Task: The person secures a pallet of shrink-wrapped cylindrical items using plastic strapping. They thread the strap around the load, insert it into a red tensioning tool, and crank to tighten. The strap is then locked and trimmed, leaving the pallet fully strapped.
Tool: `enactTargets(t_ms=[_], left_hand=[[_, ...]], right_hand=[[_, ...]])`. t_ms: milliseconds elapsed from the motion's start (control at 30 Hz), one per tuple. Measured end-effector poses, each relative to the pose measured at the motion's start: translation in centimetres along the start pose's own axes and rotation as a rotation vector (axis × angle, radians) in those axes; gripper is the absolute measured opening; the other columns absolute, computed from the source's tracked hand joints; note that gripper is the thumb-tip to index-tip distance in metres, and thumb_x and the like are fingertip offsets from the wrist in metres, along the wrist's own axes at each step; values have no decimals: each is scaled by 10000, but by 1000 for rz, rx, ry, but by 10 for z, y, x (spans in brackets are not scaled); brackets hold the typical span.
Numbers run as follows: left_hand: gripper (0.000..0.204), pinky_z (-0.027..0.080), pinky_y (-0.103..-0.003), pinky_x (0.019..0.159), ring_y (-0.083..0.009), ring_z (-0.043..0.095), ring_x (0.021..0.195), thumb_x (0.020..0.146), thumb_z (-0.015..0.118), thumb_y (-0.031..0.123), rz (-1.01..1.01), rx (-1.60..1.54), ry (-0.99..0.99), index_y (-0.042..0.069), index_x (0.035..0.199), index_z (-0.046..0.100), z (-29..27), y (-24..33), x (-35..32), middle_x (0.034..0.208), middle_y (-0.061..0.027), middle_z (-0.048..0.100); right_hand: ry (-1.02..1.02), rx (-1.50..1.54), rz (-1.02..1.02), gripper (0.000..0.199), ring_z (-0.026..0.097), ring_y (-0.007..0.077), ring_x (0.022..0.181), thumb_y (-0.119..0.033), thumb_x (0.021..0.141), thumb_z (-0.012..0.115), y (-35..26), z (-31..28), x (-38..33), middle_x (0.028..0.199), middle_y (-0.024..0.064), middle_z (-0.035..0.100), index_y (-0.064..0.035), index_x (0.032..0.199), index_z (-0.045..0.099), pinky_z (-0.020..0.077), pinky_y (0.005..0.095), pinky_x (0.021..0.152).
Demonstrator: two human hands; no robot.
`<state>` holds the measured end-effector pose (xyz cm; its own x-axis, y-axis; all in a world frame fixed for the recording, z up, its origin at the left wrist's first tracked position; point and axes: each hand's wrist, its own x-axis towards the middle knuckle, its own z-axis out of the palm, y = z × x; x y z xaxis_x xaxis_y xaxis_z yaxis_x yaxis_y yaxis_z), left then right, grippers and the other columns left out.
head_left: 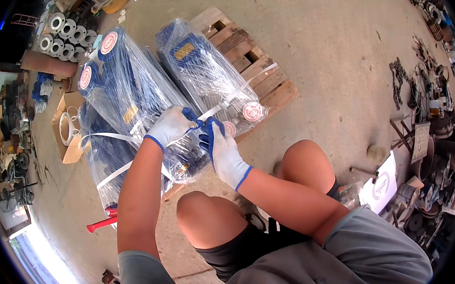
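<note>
My left hand (174, 126), in a white glove with blue-coated fingers, is closed on a white strap (212, 111). Close against it, my right hand (222, 149), gloved the same way, pinches the same strap; the exact spot lies hidden behind the fingers. A small buckle (225, 104) sits on this strap to the right of my hands. The strap crosses several long blue machine parts (143, 90) wrapped in clear film, which lie on a wooden pallet (276, 87). A loose length of white strap (106, 134) loops out past my left wrist.
A red-handled tool (101, 224) lies at the pallet's near left. Left of the load stands an open cardboard box (71, 149) with a white ring inside. Metal flanged pipes (64, 37) are stacked far left. Chains (398, 80) and assorted metal parts line the right side.
</note>
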<state>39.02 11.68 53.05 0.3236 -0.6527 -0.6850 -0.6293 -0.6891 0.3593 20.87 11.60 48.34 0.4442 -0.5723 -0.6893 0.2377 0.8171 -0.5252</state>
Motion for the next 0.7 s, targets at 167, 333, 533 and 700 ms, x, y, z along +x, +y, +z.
enactTargets(t_ms=[167,333,533,700], left_hand=[[512,555,-472,989,-431,702,1108,935,778,331,-114,125,0,64,1350,640,-10,21,-56,1202,-278,717],[413,521,-501,1017,-383,694,1179,1033,505,321,-159,475,-55,130,1377,630,-16,-35,-93,1260,-201,725],[386,513,-473,990,-342,725,1085,1044,421,240,-31,479,43,106,1231,730,-25,-74,-123,1131,-162,769],[555,509,-475,1059,-387,681,1198,939,662,437,34,340,-231,46,1333,667,-67,-109,-169,1225,-252,727]], right_hand=[[-189,-166,322,364,703,185,1051,-258,1127,510,-42,-28,-67,1195,100,728,-27,1386,621,569,340,917],[-162,-118,335,364,706,189,972,-257,1124,504,-54,-68,-107,1170,103,736,-56,1404,621,571,312,841],[64,-84,419,362,709,223,933,-271,1116,512,-30,-91,-186,1176,122,744,-94,1407,633,570,339,834],[176,-174,404,351,714,233,922,-302,1114,519,-11,-55,-232,1156,120,751,-100,1371,647,575,355,790]])
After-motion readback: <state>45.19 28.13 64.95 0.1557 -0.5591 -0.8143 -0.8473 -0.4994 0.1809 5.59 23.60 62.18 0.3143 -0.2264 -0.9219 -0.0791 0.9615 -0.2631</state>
